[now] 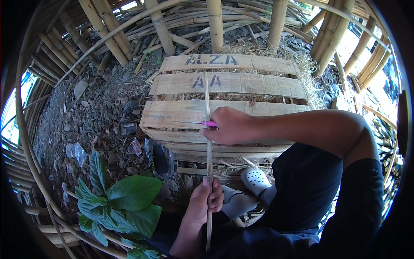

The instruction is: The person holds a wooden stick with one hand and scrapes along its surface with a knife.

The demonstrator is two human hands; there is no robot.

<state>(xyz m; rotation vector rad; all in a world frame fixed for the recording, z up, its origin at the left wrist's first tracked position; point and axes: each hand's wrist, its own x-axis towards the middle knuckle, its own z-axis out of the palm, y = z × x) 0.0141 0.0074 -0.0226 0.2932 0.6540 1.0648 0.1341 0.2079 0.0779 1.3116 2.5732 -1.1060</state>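
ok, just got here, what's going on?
A person's left hand grips the lower part of a long thin strip. Farther up the strip, the right hand holds a small pink object against it; I can't tell what kind. The strip's upper part extends over a slatted wooden crate. A leafy plant is to the left.

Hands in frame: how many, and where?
2: the right hand above the wooden crate, holding a slim pink tool at the long strip; the left hand nearer the body, holding the strip. No others show.
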